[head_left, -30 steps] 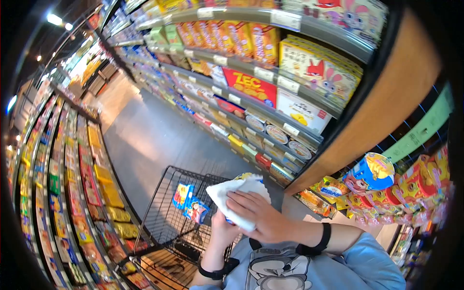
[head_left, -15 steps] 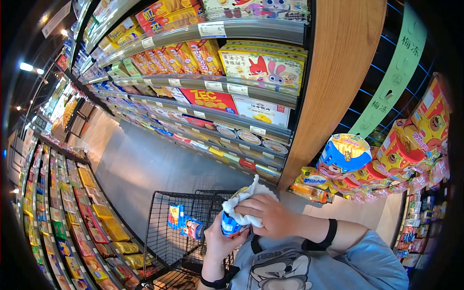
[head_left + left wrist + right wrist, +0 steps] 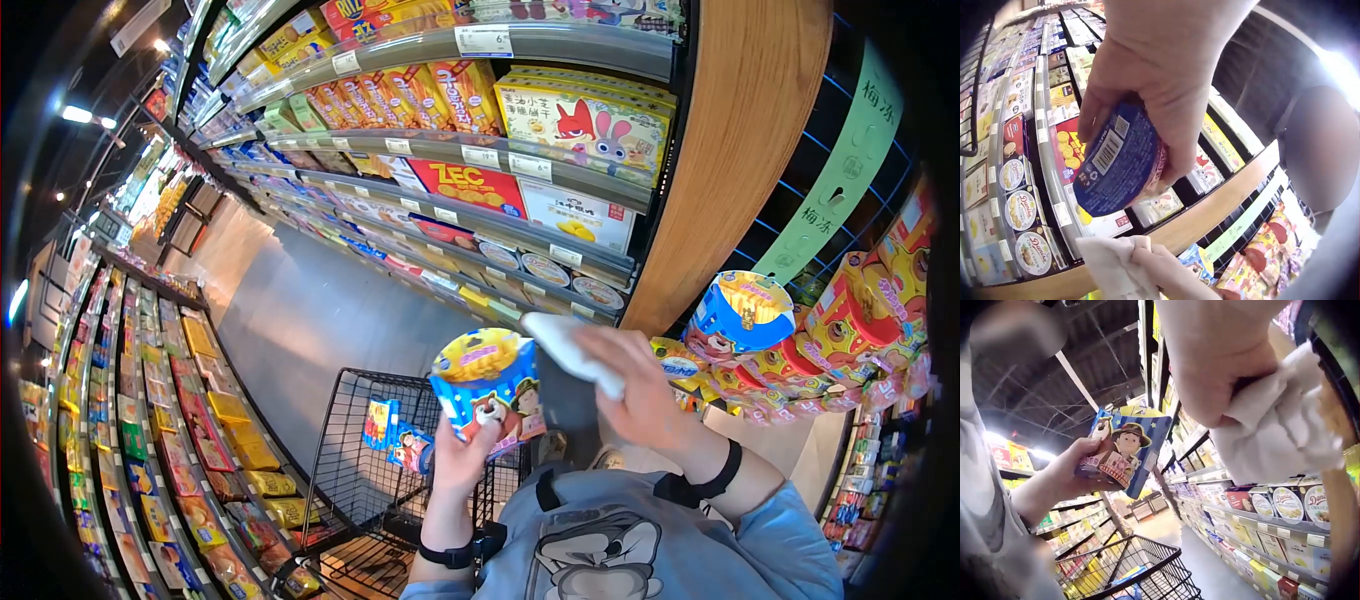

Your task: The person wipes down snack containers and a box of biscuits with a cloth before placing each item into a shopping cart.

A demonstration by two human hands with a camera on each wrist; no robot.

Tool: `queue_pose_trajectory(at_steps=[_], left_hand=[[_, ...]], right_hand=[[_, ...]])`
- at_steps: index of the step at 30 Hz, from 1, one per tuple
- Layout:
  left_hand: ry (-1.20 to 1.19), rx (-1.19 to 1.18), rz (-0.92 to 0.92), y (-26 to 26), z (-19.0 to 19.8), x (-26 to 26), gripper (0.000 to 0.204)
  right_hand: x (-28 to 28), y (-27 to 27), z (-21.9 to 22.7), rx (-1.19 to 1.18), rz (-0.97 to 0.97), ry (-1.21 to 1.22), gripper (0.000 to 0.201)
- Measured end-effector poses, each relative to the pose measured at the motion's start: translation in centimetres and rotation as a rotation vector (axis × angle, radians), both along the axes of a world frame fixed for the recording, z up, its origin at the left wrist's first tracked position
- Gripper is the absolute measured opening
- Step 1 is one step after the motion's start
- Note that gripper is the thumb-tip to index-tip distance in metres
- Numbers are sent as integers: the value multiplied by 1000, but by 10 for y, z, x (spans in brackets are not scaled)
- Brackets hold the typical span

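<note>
My left hand grips a blue snack cup by its lower part, thumb across the front. The cup has cartoon figures on its side and a yellow top; it is held over the cart's near right side. Its blue base with a barcode faces the left wrist camera. To the right of the cup, my right hand holds a crumpled white cloth, apart from the cup. In the right wrist view the cloth hangs from the curled fingers.
A black wire shopping cart stands below, with blue snack packs inside. Biscuit shelves rise ahead, ending at a wooden post. Another blue cup and several red tubs stand at the right. More shelves line the left.
The right hand and cloth have come off the cup and moved right. The cup was mostly covered by the cloth and now shows its front and top. The head view has shifted.
</note>
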State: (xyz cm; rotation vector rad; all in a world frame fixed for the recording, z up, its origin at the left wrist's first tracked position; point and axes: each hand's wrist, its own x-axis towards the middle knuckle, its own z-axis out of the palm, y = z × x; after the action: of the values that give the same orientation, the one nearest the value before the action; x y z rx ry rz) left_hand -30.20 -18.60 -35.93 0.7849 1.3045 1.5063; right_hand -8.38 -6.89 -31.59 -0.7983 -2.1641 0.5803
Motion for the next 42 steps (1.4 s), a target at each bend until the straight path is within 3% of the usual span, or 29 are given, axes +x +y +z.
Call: queue_pose_trajectory(at_steps=[2,4,7,9,12,13,14,15,16,18,20,24,29,31,33,34,36,37,39,40,42], left_hand=[[-165,-57,-93,2,-14,-2,46],[-298,-144,79,11,-1,19,53],[-378,-110,6,16,2,16,63],[-475,-59,-18,18,1,9,68],[-1056,220,-411,21,-11,-3,86],[-1068,116,-386,19,-7,-6,84],[-1068,119,-382,20,-6,-5,84],[-1198,82,-412,22,-2,-3,83],[-1327,42,-443,24,0,-2,82],[-1254,-22,-376,22,5,1,79],[-841,-280,-107,23,20,9,75],[-845,-346,-28,15,23,7,72],[-683,-454,70,18,41,13,68],[-718,-348,77,18,30,6,68],[-773,-238,98,16,12,-9,70],[-661,-286,187,15,32,-3,70],[-674,-248,185,12,21,-10,69],[-609,-234,183,11,18,-9,69],[-497,-233,169,10,13,-4,66],[-497,-187,193,11,5,-3,58],[-427,-56,168,14,5,12,56]], right_hand=[[-14,-10,15,129,206,-51,57],[-33,-25,8,112,344,-215,68],[-41,-42,0,179,333,-289,68],[-40,-44,-2,110,526,-267,71],[-34,-42,0,91,620,-312,65],[-33,-41,-4,97,629,-313,65],[-31,-43,-12,262,559,-345,63],[-31,-45,-18,426,485,-374,61],[-32,-47,-21,426,486,-374,61],[-32,-49,-25,411,414,-310,56],[-32,-44,-32,507,332,-328,55],[-28,-36,-49,659,185,-359,52],[-21,-33,-50,647,225,-420,52],[-15,-27,-56,656,242,-424,52],[-5,-19,-67,356,266,-442,48],[0,-12,-79,361,274,-440,48],[4,-2,-103,-509,53,70,42],[2,-2,-88,-508,59,67,42],[-2,-7,-49,-1024,97,424,51],[-8,-11,-40,-1024,93,426,51],[-21,-20,-24,-50,278,166,56]])
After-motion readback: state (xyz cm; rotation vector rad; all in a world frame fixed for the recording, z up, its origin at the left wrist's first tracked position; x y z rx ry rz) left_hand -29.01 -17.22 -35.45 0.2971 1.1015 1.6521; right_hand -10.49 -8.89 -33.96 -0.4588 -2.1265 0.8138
